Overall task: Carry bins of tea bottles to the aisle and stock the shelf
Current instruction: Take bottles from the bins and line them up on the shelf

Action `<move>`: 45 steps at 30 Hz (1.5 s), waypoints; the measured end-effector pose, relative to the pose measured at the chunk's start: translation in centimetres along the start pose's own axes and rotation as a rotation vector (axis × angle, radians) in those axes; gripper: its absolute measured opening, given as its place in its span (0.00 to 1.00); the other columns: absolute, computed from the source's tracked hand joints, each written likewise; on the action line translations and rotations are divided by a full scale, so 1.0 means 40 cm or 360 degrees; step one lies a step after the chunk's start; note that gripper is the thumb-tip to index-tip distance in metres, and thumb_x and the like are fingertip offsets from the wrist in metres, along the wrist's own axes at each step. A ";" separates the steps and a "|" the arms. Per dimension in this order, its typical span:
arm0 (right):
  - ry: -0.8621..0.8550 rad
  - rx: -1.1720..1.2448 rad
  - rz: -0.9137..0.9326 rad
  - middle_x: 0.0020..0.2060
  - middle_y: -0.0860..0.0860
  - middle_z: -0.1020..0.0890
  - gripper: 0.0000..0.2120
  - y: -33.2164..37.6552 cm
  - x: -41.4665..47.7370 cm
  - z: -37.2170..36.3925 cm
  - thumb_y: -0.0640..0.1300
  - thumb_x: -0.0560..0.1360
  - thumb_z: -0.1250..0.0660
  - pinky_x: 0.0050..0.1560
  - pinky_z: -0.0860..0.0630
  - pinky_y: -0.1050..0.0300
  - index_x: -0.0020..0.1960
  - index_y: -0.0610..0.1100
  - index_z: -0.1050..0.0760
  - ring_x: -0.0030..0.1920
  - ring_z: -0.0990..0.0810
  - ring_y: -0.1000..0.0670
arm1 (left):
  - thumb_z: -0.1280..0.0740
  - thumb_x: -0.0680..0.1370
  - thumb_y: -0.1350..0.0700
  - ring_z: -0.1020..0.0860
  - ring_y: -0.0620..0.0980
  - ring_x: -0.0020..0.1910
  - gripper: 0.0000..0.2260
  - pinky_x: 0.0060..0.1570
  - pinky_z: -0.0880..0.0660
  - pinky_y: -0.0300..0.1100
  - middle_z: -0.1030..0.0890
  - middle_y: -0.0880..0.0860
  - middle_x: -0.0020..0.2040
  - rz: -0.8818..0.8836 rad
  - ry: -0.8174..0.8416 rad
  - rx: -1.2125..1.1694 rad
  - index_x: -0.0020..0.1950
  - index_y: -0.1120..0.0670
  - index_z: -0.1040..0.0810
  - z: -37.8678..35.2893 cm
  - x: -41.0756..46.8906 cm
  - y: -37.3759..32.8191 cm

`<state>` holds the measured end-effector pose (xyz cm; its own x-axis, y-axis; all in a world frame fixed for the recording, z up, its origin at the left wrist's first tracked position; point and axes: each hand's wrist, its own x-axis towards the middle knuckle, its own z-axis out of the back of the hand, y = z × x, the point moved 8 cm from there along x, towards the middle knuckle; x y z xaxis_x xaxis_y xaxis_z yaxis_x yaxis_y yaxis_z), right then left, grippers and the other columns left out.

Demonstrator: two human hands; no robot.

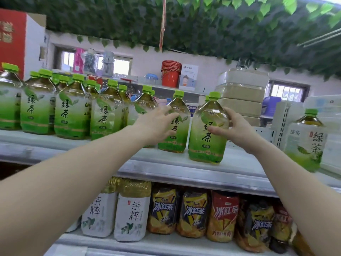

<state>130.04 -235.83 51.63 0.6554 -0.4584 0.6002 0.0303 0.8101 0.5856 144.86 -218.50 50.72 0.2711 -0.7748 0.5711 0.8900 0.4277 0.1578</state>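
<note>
A row of large green tea bottles with green caps stands on the top shelf (166, 165). My right hand (238, 130) grips the rightmost bottle of the row (206, 145), thumb across its label and fingers round its right shoulder. My left hand (156, 124) reaches with straight fingers to the neighbouring green tea bottle (177, 133) and touches its left side. Several more green tea bottles (72, 115) fill the shelf to the left. One further green tea bottle (306, 143) with a whiter label stands apart at the far right.
The lower shelf holds white-labelled tea bottles (131, 217) and iced tea bottles (193, 213) in yellow and red wrap. Behind the top shelf are stacked beige boxes (241, 93), red buckets (170, 74) and a red carton (13, 39). Artificial leaves hang overhead.
</note>
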 end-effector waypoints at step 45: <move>-0.0022 -0.1457 0.0384 0.79 0.42 0.50 0.45 0.051 -0.052 -0.094 0.60 0.75 0.31 0.77 0.44 0.41 0.81 0.48 0.53 0.79 0.52 0.39 | 0.30 0.77 0.46 0.40 0.57 0.77 0.37 0.71 0.35 0.52 0.40 0.54 0.79 0.0055 -0.0229 0.0011 0.81 0.50 0.45 -0.004 -0.046 -0.068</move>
<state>131.57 -231.84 49.54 0.7126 -0.2406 0.6591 0.4794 0.8529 -0.2070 142.01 -218.31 49.12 0.2456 -0.6853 0.6856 0.8785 0.4563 0.1415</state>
